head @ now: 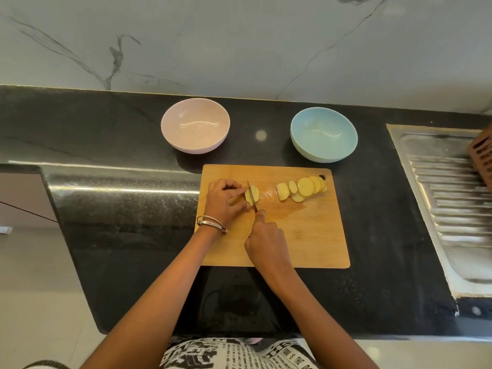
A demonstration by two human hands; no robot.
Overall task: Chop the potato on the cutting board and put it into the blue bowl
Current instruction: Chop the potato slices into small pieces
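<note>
Head view: the remaining potato piece (251, 195) is gripped by the curled fingers of the left hand (225, 199) on the wooden cutting board (306, 235), while a knife (252, 195) is grasped in the right hand (263, 239), its blade set against the cut face. Cut slices (303, 189) are fanned out near the board's far right corner, and the blue bowl (323, 134) is seen just beyond the board, beside a pink bowl (195, 125) on the dark countertop (127, 209).

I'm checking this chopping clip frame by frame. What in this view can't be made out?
- Uncut potato: mostly hidden under the left hand.
- Knife handle: hidden inside the right hand.
- Brown object over the sink: cut off by the right edge, blurred.
</note>
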